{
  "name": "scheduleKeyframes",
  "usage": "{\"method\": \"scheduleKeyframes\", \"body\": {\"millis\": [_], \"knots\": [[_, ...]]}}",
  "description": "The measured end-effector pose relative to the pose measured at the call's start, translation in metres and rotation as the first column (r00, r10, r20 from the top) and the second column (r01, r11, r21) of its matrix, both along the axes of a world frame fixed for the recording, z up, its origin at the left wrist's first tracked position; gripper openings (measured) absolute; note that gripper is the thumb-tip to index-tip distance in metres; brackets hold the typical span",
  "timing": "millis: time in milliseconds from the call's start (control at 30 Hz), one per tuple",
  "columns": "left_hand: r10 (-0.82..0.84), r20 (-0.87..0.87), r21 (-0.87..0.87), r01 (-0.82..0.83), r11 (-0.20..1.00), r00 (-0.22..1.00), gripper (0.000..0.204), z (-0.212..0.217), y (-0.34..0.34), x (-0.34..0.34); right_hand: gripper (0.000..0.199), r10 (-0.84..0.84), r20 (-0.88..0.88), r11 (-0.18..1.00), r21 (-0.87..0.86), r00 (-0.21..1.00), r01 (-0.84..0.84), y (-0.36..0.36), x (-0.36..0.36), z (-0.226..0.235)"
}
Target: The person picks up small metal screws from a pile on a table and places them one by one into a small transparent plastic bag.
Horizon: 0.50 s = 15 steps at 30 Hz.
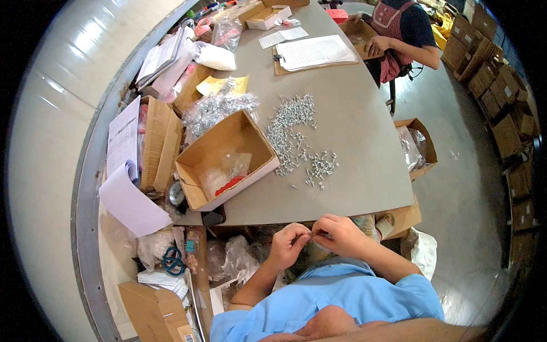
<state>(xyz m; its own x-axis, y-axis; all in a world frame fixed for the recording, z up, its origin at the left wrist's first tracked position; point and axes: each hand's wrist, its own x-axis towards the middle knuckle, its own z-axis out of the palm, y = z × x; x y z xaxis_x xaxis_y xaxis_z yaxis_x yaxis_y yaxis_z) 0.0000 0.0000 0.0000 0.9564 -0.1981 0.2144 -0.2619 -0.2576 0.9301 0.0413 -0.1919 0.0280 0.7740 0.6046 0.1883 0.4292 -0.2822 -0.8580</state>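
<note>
Just off the near edge of the grey table [364, 154], my left hand [289, 245] and my right hand [341, 236] meet fingertip to fingertip. Both are closed in a pinch. Whatever sits between the fingers is too small and covered to make out. Ahead of them on the tabletop lies a large heap of silvery screws [292, 117], with a smaller cluster of screws [322, 166] nearer to me. To the left of these stands an open cardboard box [208, 149], tilted toward the right, holding clear plastic bags and a red item [229, 185].
Clear bags of screws [213, 117] lie behind the box. A clipboard with paper [316, 52] rests at the far side. At the far right a co-worker's hand [378, 45] holds a carton [356, 34]. Blue-handled scissors [173, 261] lie lower left. Another carton [419, 145] stands beside the table.
</note>
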Motion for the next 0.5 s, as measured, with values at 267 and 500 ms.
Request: {"method": "scheduleKeyframes", "body": {"millis": [267, 500], "knots": [[-0.108, 0.064, 0.117, 0.1, 0.988, 0.992, 0.017, 0.011, 0.011, 0.008, 0.011, 0.073, 0.037, 0.997, 0.033, 0.997, -0.074, -0.006, 0.001, 0.004], [0.456, 0.287, -0.074, -0.455, 0.887, 0.843, 0.014, 0.08, 0.093, 0.098, 0.013, -0.091, 0.003, 0.988, 0.129, 0.996, 0.09, -0.027, 0.013, 0.0]]}}
